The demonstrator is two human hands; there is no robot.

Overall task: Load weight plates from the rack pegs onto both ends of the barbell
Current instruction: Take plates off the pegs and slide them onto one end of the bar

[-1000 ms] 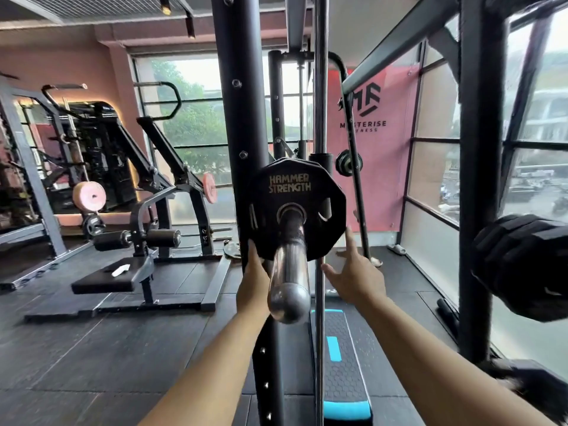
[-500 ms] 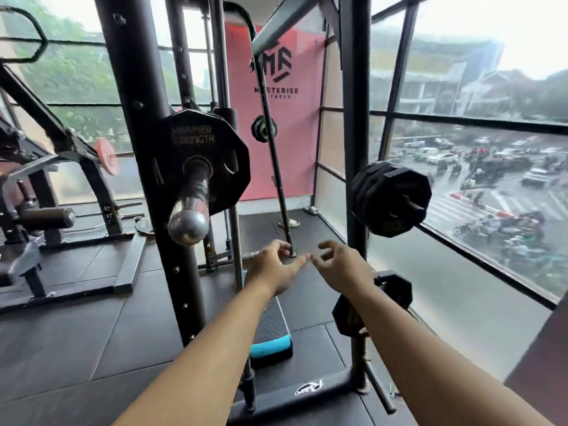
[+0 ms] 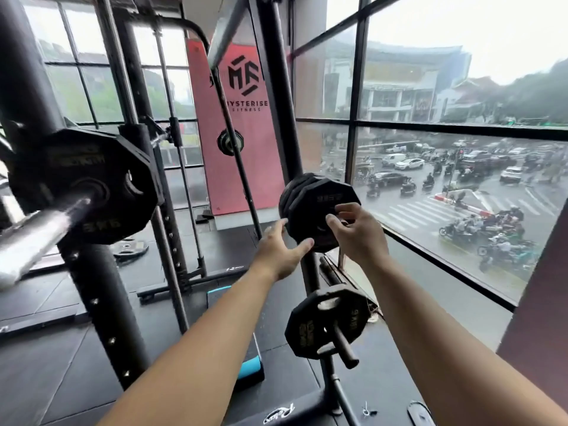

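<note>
The right hand [image 3: 356,233] curls its fingers over the face of the front plate [image 3: 316,207] near the hub; whether it truly grips I cannot tell. The left hand [image 3: 278,249] is spread wide, thumb tip at that plate's lower rim. The plate heads a small stack on the rack's upper peg, beside the window. It is a black, matte, many-sided disc, rigid and probably dense, and is best taken by its flat edges from both sides. A lower plate [image 3: 325,325] sits on the lower peg [image 3: 345,348]. A loaded plate [image 3: 83,186] already rides the slick-looking chrome barbell sleeve [image 3: 40,238].
</note>
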